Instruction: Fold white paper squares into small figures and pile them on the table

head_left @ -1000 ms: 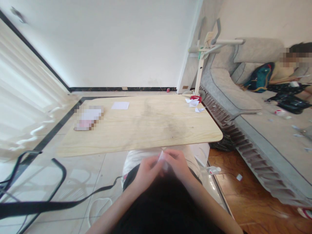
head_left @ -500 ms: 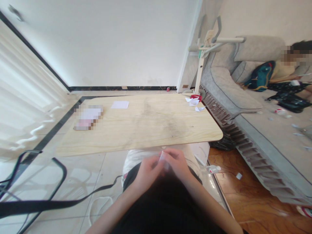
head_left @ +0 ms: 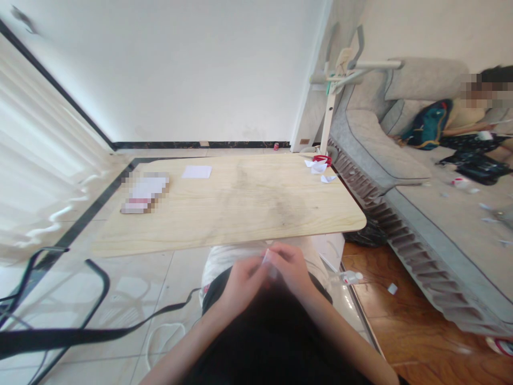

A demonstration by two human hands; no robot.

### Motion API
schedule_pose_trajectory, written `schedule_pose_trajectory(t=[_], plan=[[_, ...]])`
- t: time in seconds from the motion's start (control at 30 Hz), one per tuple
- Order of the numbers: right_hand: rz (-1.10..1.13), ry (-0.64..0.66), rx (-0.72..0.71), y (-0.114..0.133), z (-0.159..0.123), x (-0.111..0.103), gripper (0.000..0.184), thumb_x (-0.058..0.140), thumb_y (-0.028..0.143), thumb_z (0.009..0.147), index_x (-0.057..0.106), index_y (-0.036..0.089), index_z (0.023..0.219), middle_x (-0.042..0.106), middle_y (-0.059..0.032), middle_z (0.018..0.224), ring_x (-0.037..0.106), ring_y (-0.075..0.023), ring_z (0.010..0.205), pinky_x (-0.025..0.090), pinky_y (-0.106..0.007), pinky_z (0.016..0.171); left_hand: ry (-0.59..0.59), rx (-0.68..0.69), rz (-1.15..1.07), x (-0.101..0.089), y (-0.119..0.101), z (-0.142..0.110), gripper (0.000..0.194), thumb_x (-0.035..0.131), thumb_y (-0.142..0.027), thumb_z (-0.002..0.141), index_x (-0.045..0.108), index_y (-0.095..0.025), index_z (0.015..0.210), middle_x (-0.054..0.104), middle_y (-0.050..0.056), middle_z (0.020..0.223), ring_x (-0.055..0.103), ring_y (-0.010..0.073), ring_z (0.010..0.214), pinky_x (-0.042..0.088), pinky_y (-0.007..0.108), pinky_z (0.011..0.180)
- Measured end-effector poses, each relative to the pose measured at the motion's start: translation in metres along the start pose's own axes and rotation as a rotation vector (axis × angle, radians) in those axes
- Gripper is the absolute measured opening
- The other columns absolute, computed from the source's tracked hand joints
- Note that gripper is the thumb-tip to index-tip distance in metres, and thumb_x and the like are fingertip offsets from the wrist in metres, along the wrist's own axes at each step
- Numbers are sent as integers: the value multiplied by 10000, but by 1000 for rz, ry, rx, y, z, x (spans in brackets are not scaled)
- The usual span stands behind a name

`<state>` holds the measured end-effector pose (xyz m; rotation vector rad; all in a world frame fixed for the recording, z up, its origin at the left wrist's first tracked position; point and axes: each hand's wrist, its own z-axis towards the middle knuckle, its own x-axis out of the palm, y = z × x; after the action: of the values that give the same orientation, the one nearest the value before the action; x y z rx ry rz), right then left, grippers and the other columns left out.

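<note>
Over my lap, just below the table's near edge, both hands meet at a small piece of white paper [head_left: 267, 258]. My left hand [head_left: 245, 275] has its thumb and fingers closed on the paper from the left. From the other side, my right hand [head_left: 289, 264] pinches it with bent fingers. Most of the paper is hidden by the fingers, so its shape is hard to make out. On the wooden table [head_left: 192, 214] lie folded paper pieces [head_left: 319, 167] beside red-handled scissors [head_left: 322, 160], at the far right corner.
A white sheet stack [head_left: 197, 171] and a blurred-out flat object [head_left: 145, 192] lie on the table's left part. A plastic bottle [head_left: 351, 277] stands low at the right. Black chair tubing [head_left: 100, 283] is at the left. Another person [head_left: 473, 117] sits on the grey sofa [head_left: 380, 144].
</note>
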<state>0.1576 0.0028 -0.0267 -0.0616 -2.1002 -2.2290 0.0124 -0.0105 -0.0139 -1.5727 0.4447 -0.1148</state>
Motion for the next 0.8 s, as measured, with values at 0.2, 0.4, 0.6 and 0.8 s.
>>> schedule_pose_trajectory(t=[0.2,0.4,0.6,0.8], plan=[[-3,7,4,-1,1,0,159,669,308,764,752,194,692,686,-16,622,572,-133,515,464,-233,461,6,-12,-14,0,3,0,415,495,-428,946,695,-144,719,646,20,603,604,133,569,458,223,582],[70,18,49,-1,0,1,169,688,337,755,733,193,679,637,6,536,515,-113,426,421,-229,406,16,-22,-4,0,2,0,412,497,-428,944,681,-147,704,651,24,606,606,141,579,457,230,589],[129,3,77,-5,0,1,213,684,333,742,668,179,596,600,12,502,493,-109,425,391,-225,404,27,-44,-29,2,2,-2,420,512,-454,932,684,-141,712,657,35,622,613,148,589,466,232,578],[65,-21,8,-3,0,1,210,647,248,736,620,188,537,574,18,513,503,-116,476,398,-236,463,74,-57,-47,4,4,-1,418,507,-455,934,691,-134,741,676,47,651,618,147,594,473,235,579]])
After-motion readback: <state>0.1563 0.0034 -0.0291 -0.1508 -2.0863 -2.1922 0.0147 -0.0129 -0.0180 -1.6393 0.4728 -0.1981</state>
